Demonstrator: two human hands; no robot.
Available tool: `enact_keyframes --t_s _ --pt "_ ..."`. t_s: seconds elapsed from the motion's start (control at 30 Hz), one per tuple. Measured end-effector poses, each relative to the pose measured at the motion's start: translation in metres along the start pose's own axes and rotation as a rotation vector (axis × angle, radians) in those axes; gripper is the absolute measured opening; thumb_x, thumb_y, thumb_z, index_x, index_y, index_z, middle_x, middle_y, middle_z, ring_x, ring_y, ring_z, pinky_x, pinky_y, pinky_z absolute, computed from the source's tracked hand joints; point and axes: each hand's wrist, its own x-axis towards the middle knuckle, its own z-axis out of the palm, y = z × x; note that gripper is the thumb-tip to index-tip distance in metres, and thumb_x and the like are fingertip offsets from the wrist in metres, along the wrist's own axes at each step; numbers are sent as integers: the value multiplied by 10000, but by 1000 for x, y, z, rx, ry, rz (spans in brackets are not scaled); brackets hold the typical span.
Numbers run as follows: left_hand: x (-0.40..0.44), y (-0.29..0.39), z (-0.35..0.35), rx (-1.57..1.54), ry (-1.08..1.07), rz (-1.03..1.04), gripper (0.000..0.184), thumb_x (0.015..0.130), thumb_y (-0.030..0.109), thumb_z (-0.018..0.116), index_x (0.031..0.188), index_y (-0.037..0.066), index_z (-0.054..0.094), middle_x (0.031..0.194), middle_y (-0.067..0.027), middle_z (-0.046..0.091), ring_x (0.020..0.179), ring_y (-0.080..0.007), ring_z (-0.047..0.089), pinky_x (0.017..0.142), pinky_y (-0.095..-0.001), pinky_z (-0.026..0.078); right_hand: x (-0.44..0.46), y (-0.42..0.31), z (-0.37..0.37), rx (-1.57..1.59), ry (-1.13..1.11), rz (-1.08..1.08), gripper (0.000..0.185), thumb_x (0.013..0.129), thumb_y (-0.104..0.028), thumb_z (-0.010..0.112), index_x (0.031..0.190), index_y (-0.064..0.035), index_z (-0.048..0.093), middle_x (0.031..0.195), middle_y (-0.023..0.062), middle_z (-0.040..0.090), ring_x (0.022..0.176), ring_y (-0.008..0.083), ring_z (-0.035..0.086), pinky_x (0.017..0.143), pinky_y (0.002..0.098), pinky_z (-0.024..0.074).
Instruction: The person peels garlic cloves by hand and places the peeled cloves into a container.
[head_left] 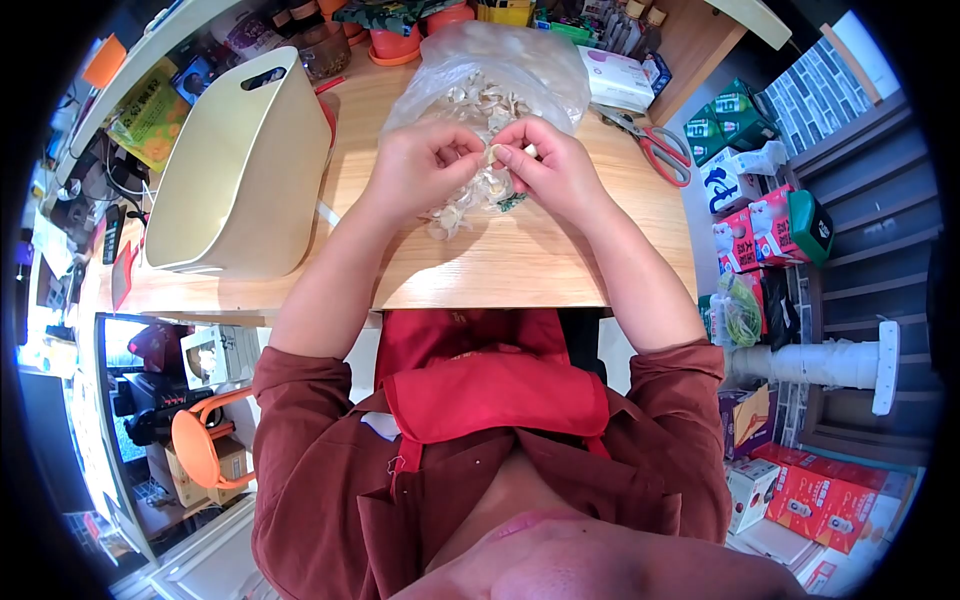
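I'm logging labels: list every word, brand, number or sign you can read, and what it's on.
Nothing reads with certainty.
Yellow-green packet: characters, too blurred.
Green packs: markings, too blurred.
White-and-blue pack: dark letter-like strokes, unclear.
Lower-right red carton: lettering, too small.
Other labels: too small or blurred.

Wood-grain tabletop (500,275) bears, left to right: cream bin (285,190), clear plastic bag (545,65) with pale flakes (485,98), white box (615,80), red-handled scissors (664,153).

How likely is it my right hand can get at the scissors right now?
Probably yes: the scissors lie to the right of your right hand, and I see only bare tabletop between them. Your fingers seem to be pinching a small pale piece, though, so they might need freeing first.
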Motion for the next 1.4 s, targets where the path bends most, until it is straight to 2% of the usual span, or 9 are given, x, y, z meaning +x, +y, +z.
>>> enact_keyframes --t_s 0.1,0.3,0.5,0.9,1.0,1.1,1.2,1.3,1.4 --pt "0 0 1 29 -16 -28 95 769 86 649 824 9 646 687 1 593 567 -31 512 492 -181 406 0 -1 1 -49 11 -1 82 845 -97 572 905 -43 560 737 -4 582 564 45 495 499 181 399" --pt "3 14 -5 -277 -150 -421 143 786 104 652 875 -5 630 702 -12 606 535 -54 520 465 -188 403 -1 3 2 -144 8 -94 84 833 -99 588 896 -45 574 743 -3 582 569 50 514 510 188 416" --pt "4 10 -6 -435 -198 -477 134 796 94 636 881 -6 609 711 -29 607 559 -76 549 471 -193 421 -2 0 2 -105 -5 -55 86 829 -96 592 892 -41 574 755 0 581 573 52 514 513 189 421" --pt "4 4 -8 -591 -192 -471 116 792 43 600 899 1 593 738 -33 607 600 -78 550 516 -193 431 0 4 1 -48 6 -51 117 828 -120 598 912 -42 572 751 14 597 559 65 528 508 207 428" --pt "4 12 -6 -494 -156 -459 120 786 13 573 904 -7 582 759 -37 600 606 -79 547 527 -194 433 -1 1 1 -56 17 -45 102 831 -99 595 910 -40 571 744 6 589 562 57 514 504 197 417" --pt "2 -4 0 -271 -14 -196 103 782 -1 553 881 -12 581 778 -39 590 610 -75 543 534 -196 433 -1 0 2 -80 36 -47 88 831 -81 594 905 -38 572 735 -3 580 565 48 504 503 188 410" --pt "1 -14 -2 -161 0 -108 59 783 -5 549 824 -15 590 801 -37 584 593 -65 539 521 -200 432 -1 2 2 -120 56 -74 87 828 -82 598 898 -37 576 732 -1 584 565 48 510 509 190 417" --pt "1 -6 -3 -100 -1 -154 43 783 15 572 772 -7 607 749 -15 581 564 -40 517 495 -194 414 0 5 2 -180 71 -121 120 822 -118 604 900 -34 568 731 36 604 547 82 540 508 223 438" --pt "0 4 0 13 22 -84 38 762 35 615 757 -3 616 661 14 563 531 -20 483 472 -186 392 -1 4 2 -259 86 -171 140 813 -133 608 902 -36 563 748 67 615 571 130 572 529 256 456"
